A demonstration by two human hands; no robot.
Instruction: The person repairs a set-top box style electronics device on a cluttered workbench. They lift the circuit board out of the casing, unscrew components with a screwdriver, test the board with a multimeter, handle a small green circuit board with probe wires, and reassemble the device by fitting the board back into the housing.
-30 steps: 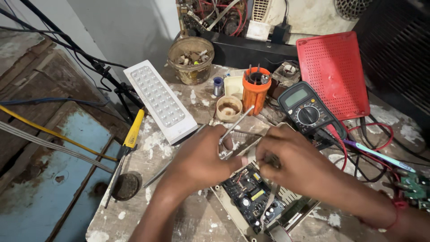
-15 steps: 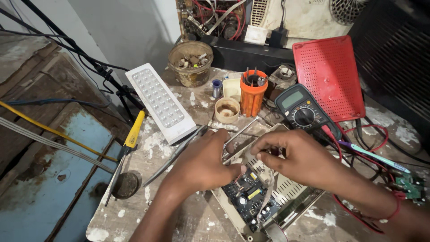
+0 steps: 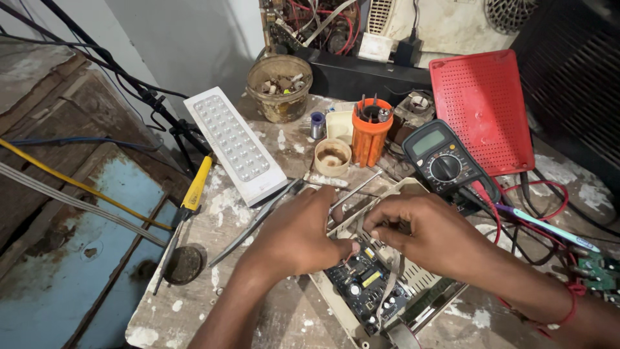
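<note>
I am seeing the cream plastic casing (image 3: pixel 413 274) lying opened; my left hand (image 3: pixel 294 236) and right hand (image 3: pixel 429 236) are pinching wires above its dark circuit board (image 3: pixel 365 287), with reassembly remaining.

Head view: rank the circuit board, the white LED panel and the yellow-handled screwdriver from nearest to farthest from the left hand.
1. Circuit board: right under the left hand, at its fingertips.
2. White LED panel: up and to the left on the bench.
3. Yellow-handled screwdriver: farther left, at the bench edge.

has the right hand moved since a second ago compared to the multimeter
Yes, slightly. The right hand has slid left along the open casing, away from the multimeter, closing toward the left hand over the circuit board.
</note>
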